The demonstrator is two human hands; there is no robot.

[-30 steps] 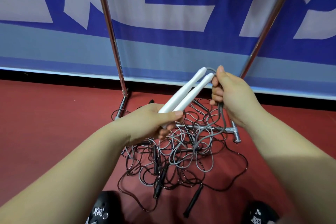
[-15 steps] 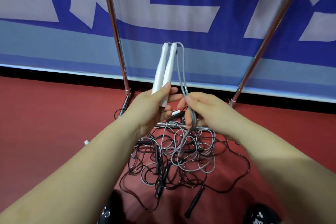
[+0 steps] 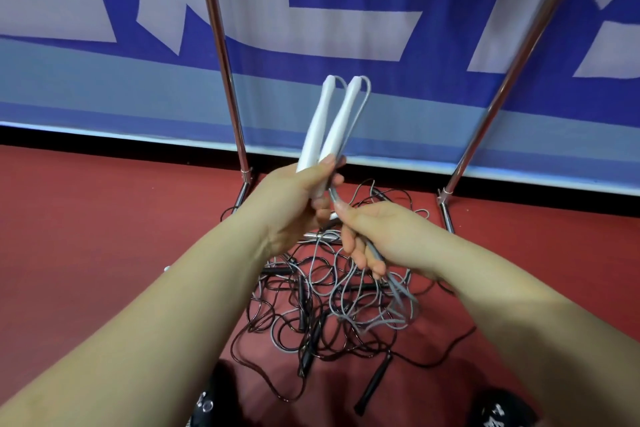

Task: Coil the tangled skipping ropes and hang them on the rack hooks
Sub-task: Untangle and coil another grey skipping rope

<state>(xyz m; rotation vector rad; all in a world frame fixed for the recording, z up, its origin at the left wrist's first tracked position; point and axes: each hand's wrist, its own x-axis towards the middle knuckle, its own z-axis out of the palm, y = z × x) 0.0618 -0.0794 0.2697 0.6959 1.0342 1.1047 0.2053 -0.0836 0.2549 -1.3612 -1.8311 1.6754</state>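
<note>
Spanning the lower corners of the frame, two bare forearms converge toward the centre. At the bottom edge two dark shoes [image 3: 498,409] with white markings stand on the red floor [image 3: 86,236].

Lower centre: a tangled pile of skipping ropes [image 3: 311,315], black cords mixed with grey ones, lies on the floor between the forearms. One black handle [image 3: 375,383] lies at the near side of the pile, pointing toward the bottom edge.

Centre right: the right hand [image 3: 377,236] has its grip clenched round the grey cord [image 3: 363,107], which enters the fist from above and leaves it below, trailing down into the pile.

Centre: the left hand [image 3: 294,198] has its grip clenched round the lower ends of two white handles [image 3: 329,125]. The handles lie side by side, tilted slightly right, tips uppermost. The grey cord loops out of both tips and runs down their right side to the right hand. The two hands are just beside each other; whether they touch cannot be determined.

Behind the hands: the rack base bar [image 3: 318,236] lies on the floor beneath the pile. The left rack pole [image 3: 221,55] and the right rack pole [image 3: 519,55] rise to the top edge. No hooks are in view.

Farthest: a blue banner [image 3: 415,38] with large pale lettering fills the upper frame.
</note>
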